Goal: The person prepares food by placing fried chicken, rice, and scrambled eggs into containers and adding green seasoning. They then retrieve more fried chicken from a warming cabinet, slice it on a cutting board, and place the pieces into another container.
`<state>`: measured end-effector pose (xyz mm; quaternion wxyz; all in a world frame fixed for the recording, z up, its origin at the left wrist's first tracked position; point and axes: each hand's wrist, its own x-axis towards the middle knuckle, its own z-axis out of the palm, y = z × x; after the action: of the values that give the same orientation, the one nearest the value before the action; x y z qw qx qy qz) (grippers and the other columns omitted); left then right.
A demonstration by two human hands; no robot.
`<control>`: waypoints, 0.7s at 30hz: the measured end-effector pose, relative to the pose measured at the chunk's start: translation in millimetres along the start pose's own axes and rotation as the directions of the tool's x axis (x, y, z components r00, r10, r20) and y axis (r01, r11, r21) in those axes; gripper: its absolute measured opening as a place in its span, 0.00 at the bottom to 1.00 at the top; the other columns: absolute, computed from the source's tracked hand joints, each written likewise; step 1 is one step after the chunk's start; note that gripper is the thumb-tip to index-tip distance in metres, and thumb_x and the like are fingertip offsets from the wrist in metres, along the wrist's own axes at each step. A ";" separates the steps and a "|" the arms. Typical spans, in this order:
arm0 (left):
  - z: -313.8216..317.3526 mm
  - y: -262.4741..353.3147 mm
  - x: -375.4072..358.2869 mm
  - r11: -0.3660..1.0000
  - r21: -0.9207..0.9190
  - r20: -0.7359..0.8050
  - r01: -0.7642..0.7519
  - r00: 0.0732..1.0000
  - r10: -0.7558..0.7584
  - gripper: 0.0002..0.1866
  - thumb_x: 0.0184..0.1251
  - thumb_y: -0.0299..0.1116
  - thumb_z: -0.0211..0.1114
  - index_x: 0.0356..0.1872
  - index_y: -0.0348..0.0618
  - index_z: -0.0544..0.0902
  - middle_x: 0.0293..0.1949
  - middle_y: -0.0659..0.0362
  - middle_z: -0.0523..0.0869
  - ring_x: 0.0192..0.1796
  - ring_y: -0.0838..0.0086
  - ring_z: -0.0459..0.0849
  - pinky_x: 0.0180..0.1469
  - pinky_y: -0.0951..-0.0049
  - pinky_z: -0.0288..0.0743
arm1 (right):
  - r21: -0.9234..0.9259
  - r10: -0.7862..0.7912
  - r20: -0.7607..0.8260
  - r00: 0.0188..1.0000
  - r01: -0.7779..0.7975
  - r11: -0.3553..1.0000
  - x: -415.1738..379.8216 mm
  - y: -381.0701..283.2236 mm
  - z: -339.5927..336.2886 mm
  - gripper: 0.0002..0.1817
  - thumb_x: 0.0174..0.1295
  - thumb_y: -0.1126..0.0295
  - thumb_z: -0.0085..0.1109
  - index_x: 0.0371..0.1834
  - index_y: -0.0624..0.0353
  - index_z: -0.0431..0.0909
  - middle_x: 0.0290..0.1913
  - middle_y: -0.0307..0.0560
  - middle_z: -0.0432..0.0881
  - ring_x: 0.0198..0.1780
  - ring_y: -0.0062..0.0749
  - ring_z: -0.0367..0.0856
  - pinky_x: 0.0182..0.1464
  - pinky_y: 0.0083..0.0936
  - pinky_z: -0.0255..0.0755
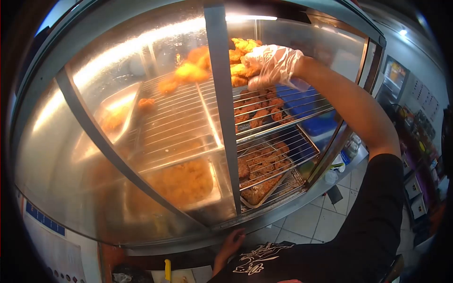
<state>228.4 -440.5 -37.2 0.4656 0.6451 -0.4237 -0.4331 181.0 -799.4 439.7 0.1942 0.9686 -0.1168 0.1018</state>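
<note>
My right hand point(276, 63), in a clear plastic glove, reaches through the open side of a heated display case. Its fingers are bent round a piece of fried chicken point(251, 71) at the pile on the upper wire rack; the glove partly hides the grip. More golden fried chicken point(191, 70) shows blurred through the glass to the left of the post. Below the rack lie darker fried pieces point(259, 111). Low by the case's front edge, my bare left hand point(231, 243) has loosely bent fingers slightly apart and holds nothing.
A metal post point(222, 104) divides the case front. Under the wire rack point(283, 125) sits a tray of browned food point(264, 172). A blue container point(302, 108) stands at the right inside. Below is a yellow handle point(167, 270); tiled floor point(325, 221) lies right.
</note>
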 end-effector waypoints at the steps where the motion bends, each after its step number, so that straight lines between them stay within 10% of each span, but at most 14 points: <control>1: 2.8 -5.6 0.5 1.000 0.000 -0.013 0.003 1.000 -0.003 0.18 0.72 0.37 0.60 0.60 0.44 0.77 0.52 0.55 0.84 0.57 0.71 0.80 0.61 0.69 0.71 | 0.044 0.196 0.150 0.969 -0.205 0.978 1.5 -13.7 -11.1 0.38 0.48 0.41 0.65 0.52 0.63 0.79 0.48 0.56 0.83 0.53 0.42 0.81 0.52 0.35 0.75; 8: 50.3 -21.1 -25.2 0.999 -0.042 -0.235 -0.014 0.972 0.004 0.18 0.73 0.34 0.59 0.61 0.42 0.75 0.55 0.54 0.82 0.58 0.70 0.80 0.62 0.70 0.70 | 0.161 -0.070 0.204 0.977 0.037 0.986 45.9 11.5 18.7 0.52 0.40 0.51 0.77 0.72 0.47 0.63 0.61 0.53 0.78 0.58 0.44 0.78 0.60 0.36 0.71; 10: 72.7 -20.2 -38.8 0.999 -0.024 -0.345 -0.029 0.938 0.018 0.18 0.73 0.34 0.60 0.61 0.41 0.76 0.55 0.54 0.82 0.58 0.70 0.80 0.62 0.70 0.70 | 0.249 -0.111 0.217 0.970 0.055 0.967 60.3 24.5 45.9 0.41 0.51 0.46 0.70 0.69 0.42 0.67 0.33 0.41 0.83 0.28 0.30 0.78 0.35 0.28 0.75; 11: 85.7 -10.0 -48.8 0.998 -0.058 -0.395 -0.016 0.919 -0.008 0.19 0.72 0.37 0.60 0.60 0.42 0.77 0.55 0.53 0.83 0.58 0.68 0.81 0.61 0.69 0.71 | 0.212 0.054 0.427 0.903 -0.158 0.964 33.3 -7.3 2.6 0.38 0.50 0.50 0.71 0.64 0.51 0.72 0.49 0.47 0.84 0.43 0.39 0.84 0.49 0.35 0.78; 12: 98.2 0.2 -58.9 0.996 -0.094 -0.453 -0.005 0.891 -0.038 0.19 0.71 0.39 0.61 0.59 0.43 0.78 0.55 0.53 0.83 0.58 0.67 0.81 0.61 0.68 0.71 | 0.111 -0.052 0.419 0.907 0.006 0.994 46.6 3.5 11.3 0.35 0.50 0.48 0.70 0.57 0.58 0.75 0.39 0.46 0.85 0.33 0.35 0.84 0.39 0.31 0.80; 13: 111.5 -5.4 -63.9 0.996 -0.080 -0.491 -0.033 0.871 -0.011 0.20 0.71 0.40 0.61 0.59 0.43 0.78 0.56 0.52 0.83 0.58 0.66 0.81 0.61 0.67 0.71 | 0.463 -0.243 0.482 0.842 -0.009 0.886 44.1 13.3 8.8 0.30 0.56 0.50 0.67 0.55 0.60 0.76 0.34 0.47 0.83 0.31 0.31 0.81 0.36 0.28 0.79; 21: 208.5 -6.6 -146.1 0.992 -0.124 -0.705 0.000 0.703 -0.088 0.17 0.72 0.38 0.59 0.59 0.45 0.77 0.46 0.52 0.84 0.47 0.65 0.83 0.51 0.68 0.76 | 0.142 -0.380 0.037 0.924 0.372 0.917 -67.4 -16.0 -35.0 0.21 0.52 0.60 0.66 0.46 0.60 0.78 0.34 0.47 0.84 0.33 0.34 0.82 0.38 0.28 0.80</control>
<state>-8.2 -349.1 -59.5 0.6183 0.7441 -0.1710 -0.1864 115.7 -758.5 449.3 0.1419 0.9864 0.0725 0.0394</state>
